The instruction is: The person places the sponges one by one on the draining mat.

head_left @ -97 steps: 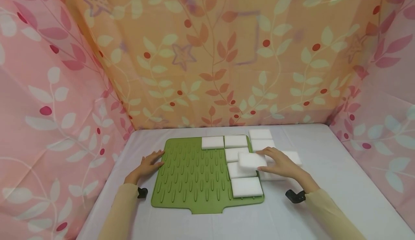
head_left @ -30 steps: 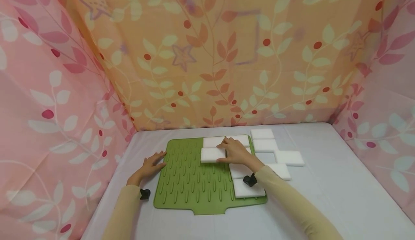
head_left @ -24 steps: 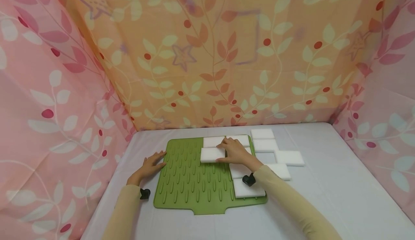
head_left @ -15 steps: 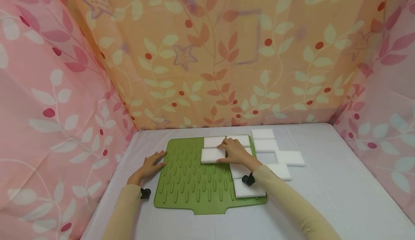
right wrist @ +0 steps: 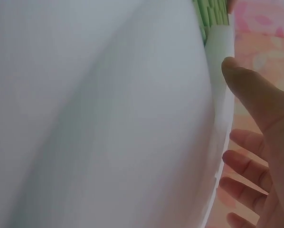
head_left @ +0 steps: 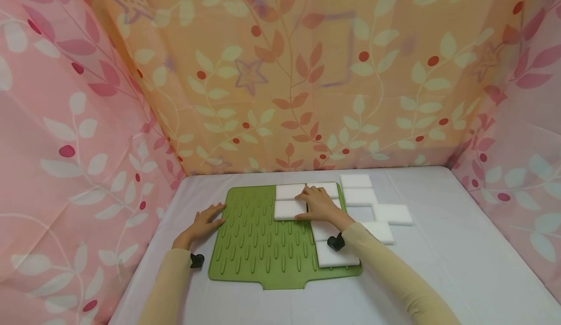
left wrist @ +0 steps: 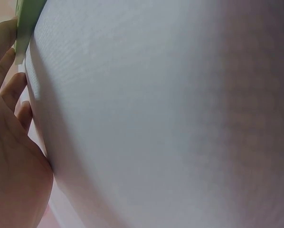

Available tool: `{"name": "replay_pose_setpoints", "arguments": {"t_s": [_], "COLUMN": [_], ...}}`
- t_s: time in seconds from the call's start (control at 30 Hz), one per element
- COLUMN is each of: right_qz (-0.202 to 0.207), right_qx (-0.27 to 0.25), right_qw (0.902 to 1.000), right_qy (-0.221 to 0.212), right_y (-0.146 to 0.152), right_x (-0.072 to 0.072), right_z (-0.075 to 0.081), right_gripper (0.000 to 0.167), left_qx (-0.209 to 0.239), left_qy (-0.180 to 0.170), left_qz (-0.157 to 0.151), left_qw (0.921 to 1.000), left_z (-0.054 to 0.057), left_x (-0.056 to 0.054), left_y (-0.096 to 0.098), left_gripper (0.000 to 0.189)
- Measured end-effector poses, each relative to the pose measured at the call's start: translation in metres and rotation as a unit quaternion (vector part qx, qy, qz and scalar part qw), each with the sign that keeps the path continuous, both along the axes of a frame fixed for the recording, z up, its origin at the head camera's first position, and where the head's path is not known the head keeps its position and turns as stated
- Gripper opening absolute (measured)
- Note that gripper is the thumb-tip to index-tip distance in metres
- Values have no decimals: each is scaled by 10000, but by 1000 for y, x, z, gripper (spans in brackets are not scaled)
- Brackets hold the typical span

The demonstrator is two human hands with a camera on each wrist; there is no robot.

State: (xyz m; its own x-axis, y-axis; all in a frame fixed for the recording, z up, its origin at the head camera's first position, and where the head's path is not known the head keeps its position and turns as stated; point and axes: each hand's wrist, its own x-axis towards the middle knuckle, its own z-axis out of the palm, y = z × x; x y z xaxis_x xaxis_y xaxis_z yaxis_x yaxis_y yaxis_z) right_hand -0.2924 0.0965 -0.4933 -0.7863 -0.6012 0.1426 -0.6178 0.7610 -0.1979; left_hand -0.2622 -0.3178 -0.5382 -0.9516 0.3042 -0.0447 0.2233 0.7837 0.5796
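Observation:
In the head view a green ridged mat point(head_left: 250, 232) lies on the table with white rectangular sponges on its right part. My right hand point(head_left: 322, 205) pinches one white sponge point(head_left: 288, 211) by its right end, thumb at the near side and fingers at the far side. That sponge sits in the second row, just in front of a back-row sponge point(head_left: 290, 191). In the right wrist view the thumb point(right wrist: 251, 85) lies along a white sponge edge. My left hand point(head_left: 202, 225) rests at the mat's left edge, fingers extended and fingertips touching it, as the left wrist view also shows.
Right of the mat, several more white sponges point(head_left: 392, 214) lie on the white-covered table point(head_left: 420, 261). Further sponges point(head_left: 337, 255) form a column on the mat's right side, partly under the right forearm. Patterned cloth walls point(head_left: 280, 71) enclose the back and sides.
Since the earliest frame, my right hand has carried the sponge leftward and down onto the mat's second row. Lately the sponge shifted slightly right. My left hand stays at the mat edge.

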Motion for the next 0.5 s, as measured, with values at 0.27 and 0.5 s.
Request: {"name": "replay_pose_setpoints", "arguments": {"t_s": [0.27,0.5], "right_qz": [-138,-176], "right_qx": [56,-87], "right_qw": [9998,9998], "right_qy": [-116,1], "right_y": [3,15], "right_x": [-1,-1], "right_z": [2,5], "right_gripper": [66,64], "left_qx": [18,1], "left_qy": [-46,-52], "left_qz": [4,3], "left_qw": [10000,10000], "left_z": [1,4], "left_x": [0,2], "left_y": [1,1], "left_gripper": [59,59]}}
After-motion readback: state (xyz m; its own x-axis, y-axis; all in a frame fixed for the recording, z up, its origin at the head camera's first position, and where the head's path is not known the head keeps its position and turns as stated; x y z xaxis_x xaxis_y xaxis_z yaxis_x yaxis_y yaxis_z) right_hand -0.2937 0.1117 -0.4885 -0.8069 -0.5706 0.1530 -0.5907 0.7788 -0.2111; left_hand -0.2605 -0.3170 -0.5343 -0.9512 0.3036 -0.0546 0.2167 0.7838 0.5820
